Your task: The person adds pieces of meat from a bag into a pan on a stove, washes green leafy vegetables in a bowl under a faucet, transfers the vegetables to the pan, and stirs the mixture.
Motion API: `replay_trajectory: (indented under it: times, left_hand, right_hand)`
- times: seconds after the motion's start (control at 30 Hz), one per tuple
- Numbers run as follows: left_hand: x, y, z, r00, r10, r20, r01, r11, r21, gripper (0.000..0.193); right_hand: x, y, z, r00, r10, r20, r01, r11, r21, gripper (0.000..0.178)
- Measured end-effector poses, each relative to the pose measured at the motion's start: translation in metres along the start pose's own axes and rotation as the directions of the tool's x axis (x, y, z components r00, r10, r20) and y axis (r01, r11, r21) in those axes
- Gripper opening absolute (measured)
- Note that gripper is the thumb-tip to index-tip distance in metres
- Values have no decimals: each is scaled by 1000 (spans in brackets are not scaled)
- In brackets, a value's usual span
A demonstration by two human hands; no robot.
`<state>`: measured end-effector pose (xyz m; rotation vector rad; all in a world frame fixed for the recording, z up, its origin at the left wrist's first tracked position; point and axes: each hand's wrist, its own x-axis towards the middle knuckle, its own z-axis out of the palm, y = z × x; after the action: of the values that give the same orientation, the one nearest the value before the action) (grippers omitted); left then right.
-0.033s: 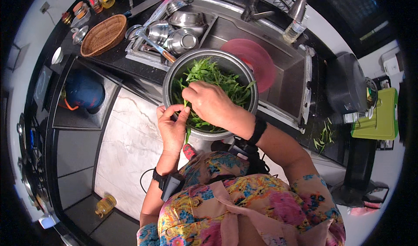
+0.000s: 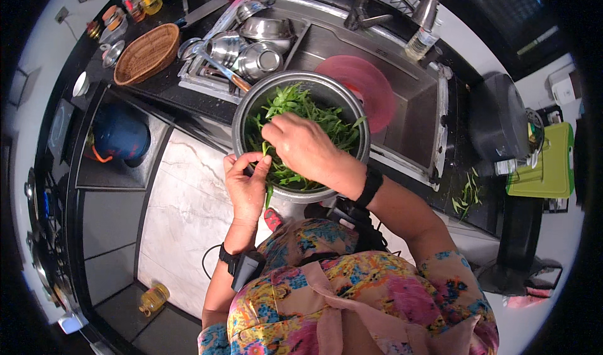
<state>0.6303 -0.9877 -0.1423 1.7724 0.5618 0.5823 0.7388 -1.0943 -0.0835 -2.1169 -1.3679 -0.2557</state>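
Note:
A round grey metal pot [image 2: 237,117] holds a heap of leafy green vegetables [image 2: 298,107] with long narrow leaves. Over its near left rim, my left hand [image 2: 246,184] pinches a pale green stem [image 2: 266,148] between thumb and forefinger, and a green end hangs below the fingers. Just above and touching the same stem, my right hand [image 2: 303,142] is closed, its fingers bent down over the leaves. The back of this hand hides its fingertips and part of the greens.
Behind the pot is a steel sink [image 2: 411,113] with a pink basin [image 2: 361,78] in it. Steel bowls [image 2: 259,60] crowd the drainboard beside a wicker basket [image 2: 147,53]. Loose leaves [image 2: 467,193] lie on the right counter near a green board [image 2: 545,166]. A yellow bottle [image 2: 153,298] stands lower left.
The whole view has shifted slightly. Both hands stay at the stem over the pot, with no clear change in their grip.

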Motion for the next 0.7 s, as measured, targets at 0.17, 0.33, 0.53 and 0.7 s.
replay_trajectory:
  times: [0.17, 0.33, 0.53, 0.7]
  left_hand:
    - [2, 6, 1, 999, -22, 39, 23, 1000, -11, 13]
    - [1, 10, 0, 995, -70, 70, 77, 991, -107, 24]
    - [5, 7, 11, 998, -44, -44, 29, 955, -296, 35]
    - [7, 18, 11, 973, -226, -40, 213, 956, -202, 63]
  right_hand:
    - [-5, 41, -79, 951, 150, -270, -119, 985, 127, 11]
    - [-100, 80, -206, 726, 686, -46, -574, 642, 509, 10]
    - [-313, 180, -274, 355, 918, -178, -918, 379, 120, 13]
    - [-296, 174, -251, 607, 626, -489, -750, 249, -612, 18]
